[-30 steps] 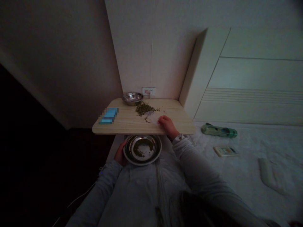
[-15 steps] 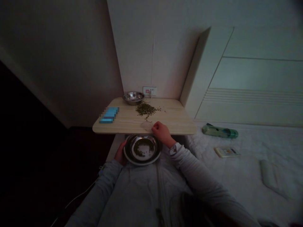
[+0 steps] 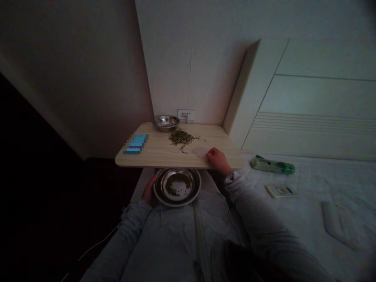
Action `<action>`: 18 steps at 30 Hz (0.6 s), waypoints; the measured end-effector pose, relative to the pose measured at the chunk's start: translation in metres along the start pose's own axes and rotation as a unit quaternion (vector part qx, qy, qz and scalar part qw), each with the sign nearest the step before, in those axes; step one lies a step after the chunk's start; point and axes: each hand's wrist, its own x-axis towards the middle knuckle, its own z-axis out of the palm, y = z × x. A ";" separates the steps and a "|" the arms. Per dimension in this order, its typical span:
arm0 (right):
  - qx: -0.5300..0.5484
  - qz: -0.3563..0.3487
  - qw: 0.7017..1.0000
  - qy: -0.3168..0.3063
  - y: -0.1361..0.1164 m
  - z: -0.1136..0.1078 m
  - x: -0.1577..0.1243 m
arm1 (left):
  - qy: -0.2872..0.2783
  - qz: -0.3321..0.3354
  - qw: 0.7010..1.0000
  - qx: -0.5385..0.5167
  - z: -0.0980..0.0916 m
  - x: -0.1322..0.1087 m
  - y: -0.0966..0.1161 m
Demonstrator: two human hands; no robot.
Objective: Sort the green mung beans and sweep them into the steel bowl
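Observation:
My left hand (image 3: 150, 192) grips the left rim of a shiny metal bowl (image 3: 178, 203) below the table's front edge. Small green beans lie in a ring on the bowl's bottom. Over the front right of the table, my right hand (image 3: 217, 160) is closed on a thin see-through piece (image 3: 200, 151), whose exact kind I cannot make out. A loose pile of green beans (image 3: 180, 137) spreads over the light wooden table (image 3: 155, 154), with a short trail of beans towards the front. The see-through piece is right of that trail.
A second metal bowl (image 3: 166, 127) stands at the table's back left. A blurred blue object (image 3: 136, 143) lies at its left side. A wall socket (image 3: 186, 114) is behind. On the bed to the right rest a green bottle (image 3: 272, 165) and a phone (image 3: 281, 191).
My right hand has moved right along the table with the see-through piece. A few beans of the front trail have shifted slightly right. My left hand and the held bowl stay put.

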 end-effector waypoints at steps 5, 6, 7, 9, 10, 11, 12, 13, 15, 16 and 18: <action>-0.009 0.004 1.000 0.012 0.009 -0.002 0.029 | -0.004 -0.006 1.000 -0.004 0.002 -0.002 0.002; -0.006 0.007 1.000 0.014 0.010 -0.002 0.035 | 0.000 -0.009 1.000 -0.003 0.003 -0.003 0.002; -0.002 0.008 1.000 0.016 0.011 -0.002 0.040 | 0.005 -0.012 1.000 -0.002 0.003 -0.003 0.002; 0.009 0.016 0.999 0.026 0.013 -0.002 0.046 | 0.013 -0.014 1.000 -0.002 0.002 -0.003 0.002; 0.018 0.021 0.999 0.034 0.013 -0.001 0.048 | 0.016 -0.012 1.000 -0.003 0.002 -0.003 0.001; 0.028 0.021 0.998 0.042 0.013 0.000 0.049 | 0.017 -0.011 1.000 -0.003 0.002 -0.002 0.001; 0.040 0.017 0.998 0.049 0.012 0.001 0.048 | 0.017 -0.011 1.000 -0.003 0.002 -0.002 0.001; 0.053 0.007 0.997 0.053 0.011 0.002 0.045 | 0.015 -0.010 1.000 -0.003 0.001 -0.002 0.001; 0.083 -0.026 0.995 0.046 0.007 0.006 0.038 | 0.015 -0.005 1.000 -0.004 0.001 -0.001 0.001; 0.098 -0.040 0.994 0.037 0.005 0.009 0.034 | 0.015 -0.001 1.000 -0.005 0.001 -0.001 0.001; 0.119 -0.060 0.991 0.019 0.002 0.012 0.027 | 0.014 0.001 1.000 -0.008 0.001 -0.001 0.001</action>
